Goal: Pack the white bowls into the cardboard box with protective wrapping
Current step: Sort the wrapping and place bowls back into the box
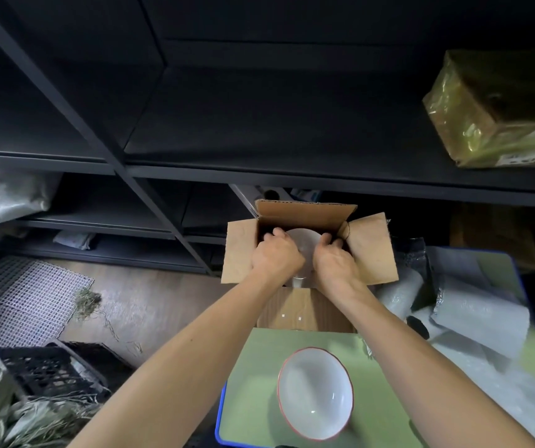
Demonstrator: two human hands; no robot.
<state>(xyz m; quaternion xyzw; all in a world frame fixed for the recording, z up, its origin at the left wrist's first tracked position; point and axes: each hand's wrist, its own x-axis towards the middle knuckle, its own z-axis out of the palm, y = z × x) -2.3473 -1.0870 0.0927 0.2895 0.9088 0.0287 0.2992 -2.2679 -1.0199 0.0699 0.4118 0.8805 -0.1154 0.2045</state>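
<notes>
Head view: left hand [275, 255], right hand [335, 260] curling round opposite rims of white bowl [304, 242] inside cardboard box [372, 250]; ceramic likely fragile, slippery; second bowl [316, 392] waiting behind grip.

bowl [303, 245] in box [369, 250] | second bowl [315, 393] on table [253, 399], before box | wrapping [479, 315] right

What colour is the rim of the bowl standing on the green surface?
Red: a thin line edging the white bowl, seen in the head view.
</notes>
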